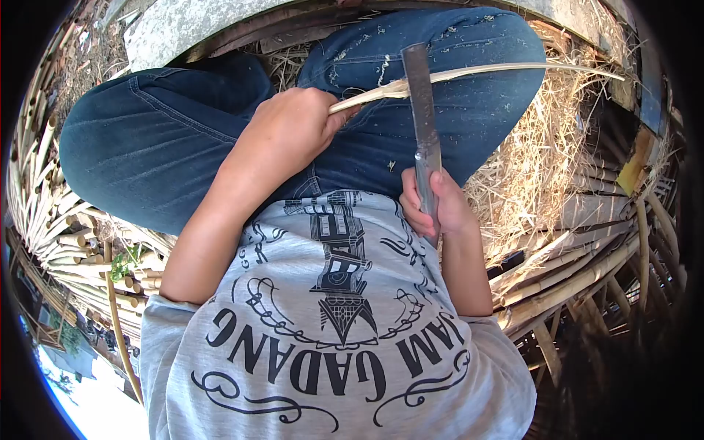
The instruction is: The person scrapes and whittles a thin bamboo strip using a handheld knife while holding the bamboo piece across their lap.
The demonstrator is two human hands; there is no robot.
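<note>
My left hand (pixel 297 125) is closed around one end of a pale bamboo strip (pixel 499 69), above my crossed legs. The strip runs to the right across my lap and narrows to a thin, slightly curved tip. Near its middle is a thicker, node-like spot. My right hand (pixel 444 204) grips the handle of a knife (pixel 422 103) with a long, dark, straight blade. The blade points away from me and crosses the strip just right of the node. Whether its edge bites into the bamboo I cannot tell.
Shavings dot my jeans (pixel 469 44). A heap of straw-like shavings (pixel 543 161) lies to the right, with bamboo poles (pixel 572 275) beside it. Stacked cut bamboo (pixel 73 249) lines the left side. A grey slab (pixel 172 33) lies beyond my knees.
</note>
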